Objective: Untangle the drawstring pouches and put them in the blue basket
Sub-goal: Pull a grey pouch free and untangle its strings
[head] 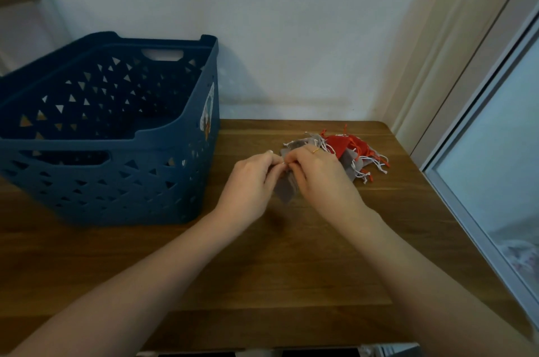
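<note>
A grey drawstring pouch [286, 189] hangs between my two hands above the wooden table [291, 263]. My left hand [250, 181] pinches its top from the left, and my right hand [318, 174] pinches it from the right, fingers curled close together. Just behind my right hand lies a tangled heap of pouches [347, 152], some red, some grey, with white and red strings. The blue basket [163, 135] stands on the table's left side; its inside looks dark and no pouch shows in it.
A white wall runs behind the table. A window frame [478, 158] and a curtain stand along the right edge of the table. Bare wood lies between my forearms and the table's near edge.
</note>
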The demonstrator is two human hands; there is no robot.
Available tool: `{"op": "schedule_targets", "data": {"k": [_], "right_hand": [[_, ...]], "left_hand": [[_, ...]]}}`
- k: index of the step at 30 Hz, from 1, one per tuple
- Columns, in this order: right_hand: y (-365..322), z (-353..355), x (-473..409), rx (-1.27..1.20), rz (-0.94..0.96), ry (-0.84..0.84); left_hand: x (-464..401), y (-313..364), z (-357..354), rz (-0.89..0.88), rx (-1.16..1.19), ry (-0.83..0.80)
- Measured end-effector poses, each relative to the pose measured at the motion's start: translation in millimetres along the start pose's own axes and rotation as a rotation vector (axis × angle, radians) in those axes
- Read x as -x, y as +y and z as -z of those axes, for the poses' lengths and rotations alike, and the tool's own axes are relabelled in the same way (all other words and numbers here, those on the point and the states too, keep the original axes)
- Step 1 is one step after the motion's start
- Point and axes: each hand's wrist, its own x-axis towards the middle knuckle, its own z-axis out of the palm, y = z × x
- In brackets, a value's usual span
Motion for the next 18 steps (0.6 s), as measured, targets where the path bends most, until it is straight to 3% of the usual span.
{"op": "schedule_targets", "data": {"k": [5,9,13,18], "right_hand": [[4,11,0,-0.015,0.017,-0.103],[13,14,-1,-0.448,-0.066,-0.242],[16,10,-3,-1.029,-0.315,-0.284],[15,7,-5,-1.142,-0.383,-0.243]], "left_hand": [[3,1,-6,0.071,0.185,-0.028],[2,1,-6,0.094,0.231,0.008],[-2,5,-8,0.081,0.203,0.060],[1,5,-5,-0.040,0.127,0.079]]}}
